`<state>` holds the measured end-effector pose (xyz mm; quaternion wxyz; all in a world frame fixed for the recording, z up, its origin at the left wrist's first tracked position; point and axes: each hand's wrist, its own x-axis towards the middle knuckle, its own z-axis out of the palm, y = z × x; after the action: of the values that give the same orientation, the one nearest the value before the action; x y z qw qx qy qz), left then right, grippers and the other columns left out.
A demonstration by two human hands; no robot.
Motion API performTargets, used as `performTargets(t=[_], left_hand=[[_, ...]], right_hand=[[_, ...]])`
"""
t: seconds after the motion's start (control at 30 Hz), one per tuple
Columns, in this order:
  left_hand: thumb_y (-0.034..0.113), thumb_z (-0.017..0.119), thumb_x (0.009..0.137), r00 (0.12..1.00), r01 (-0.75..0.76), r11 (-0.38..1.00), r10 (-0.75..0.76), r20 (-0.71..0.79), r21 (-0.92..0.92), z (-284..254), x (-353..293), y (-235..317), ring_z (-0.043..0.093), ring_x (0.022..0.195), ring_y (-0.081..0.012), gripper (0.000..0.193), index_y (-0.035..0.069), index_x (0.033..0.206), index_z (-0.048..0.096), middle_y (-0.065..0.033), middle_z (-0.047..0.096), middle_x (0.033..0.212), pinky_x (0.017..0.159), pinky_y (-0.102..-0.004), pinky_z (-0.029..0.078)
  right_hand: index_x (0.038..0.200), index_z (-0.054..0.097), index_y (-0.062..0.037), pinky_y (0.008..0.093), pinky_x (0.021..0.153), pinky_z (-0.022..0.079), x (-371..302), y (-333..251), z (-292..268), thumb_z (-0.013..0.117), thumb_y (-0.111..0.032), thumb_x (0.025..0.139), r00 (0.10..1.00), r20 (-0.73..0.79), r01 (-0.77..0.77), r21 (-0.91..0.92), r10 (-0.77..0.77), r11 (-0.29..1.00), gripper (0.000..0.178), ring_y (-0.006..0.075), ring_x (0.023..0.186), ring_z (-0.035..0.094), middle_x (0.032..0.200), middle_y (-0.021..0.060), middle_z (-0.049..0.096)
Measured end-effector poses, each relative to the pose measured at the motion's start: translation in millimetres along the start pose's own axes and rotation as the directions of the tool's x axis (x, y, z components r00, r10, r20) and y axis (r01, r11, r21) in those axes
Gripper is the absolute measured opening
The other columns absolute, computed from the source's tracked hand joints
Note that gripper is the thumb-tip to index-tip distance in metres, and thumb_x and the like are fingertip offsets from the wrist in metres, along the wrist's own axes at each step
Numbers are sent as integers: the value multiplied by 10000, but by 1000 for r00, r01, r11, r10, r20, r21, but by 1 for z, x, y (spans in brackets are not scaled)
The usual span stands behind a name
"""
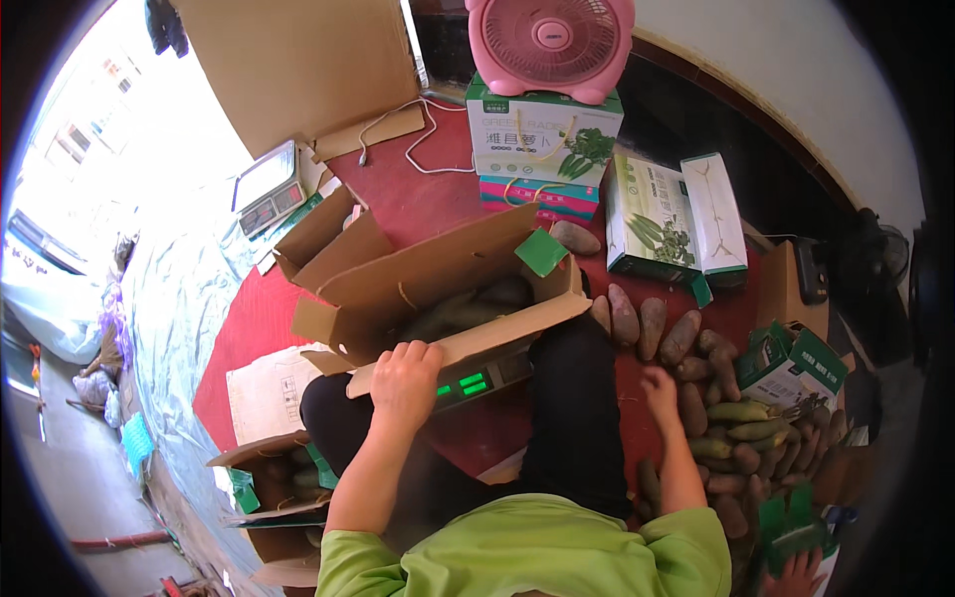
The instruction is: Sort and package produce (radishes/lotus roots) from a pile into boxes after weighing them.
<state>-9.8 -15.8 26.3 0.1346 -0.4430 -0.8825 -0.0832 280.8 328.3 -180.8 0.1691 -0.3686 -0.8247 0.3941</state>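
Observation:
Fingers of my left hand [403,388] are wrapped over the near flap of an open cardboard box [468,343]. Inside the box lie dark, long root vegetables [458,313], mostly in shadow. Beneath the box's near side a scale with a lit green display [464,384] shows between my knees. My right hand [659,393] is held off to the right, its fingers loosely apart with nothing visible in them. Close by it are brownish-pink root vegetables [681,336], laid in a row and heaped further right with several green radishes [741,412].
A pink fan [552,35] stands on a white-and-green carton [542,134] at the back. Another printed carton [652,214] lies to its right. Open boxes [274,488] sit by my left knee, and another scale [269,189] at far left. Another person's hand [793,575] appears at lower right.

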Motion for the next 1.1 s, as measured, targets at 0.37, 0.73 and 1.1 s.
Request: performTargets(t=[0.37,0.73,1.1], left_hand=[[25,559,727,1000,16,998,-18,25,57,9,-1,2,594,834,-255,261,142,952,621,-47,596,860,703,-384,476],[181,584,879,997,50,999,-50,54,17,14,1,9,634,830,-267,188,126,1048,645,-58,642,930,668,-376,498],[181,609,872,1000,-6,996,8,-17,87,23,2,3,650,773,-247,192,121,1046,660,-64,654,892,625,-356,507]], right_hand=[[834,696,-101,470,710,487,-229,128,58,567,-261,798,674,517,-87,-654,528,751,209,369,830,630,882,194,656],[931,647,-51,345,750,506,-227,129,63,724,-174,719,677,255,-655,-221,691,723,257,228,828,650,883,114,675],[1001,657,-67,373,823,496,-253,146,16,700,-165,746,617,-91,-781,-197,782,593,277,299,949,629,986,159,660]])
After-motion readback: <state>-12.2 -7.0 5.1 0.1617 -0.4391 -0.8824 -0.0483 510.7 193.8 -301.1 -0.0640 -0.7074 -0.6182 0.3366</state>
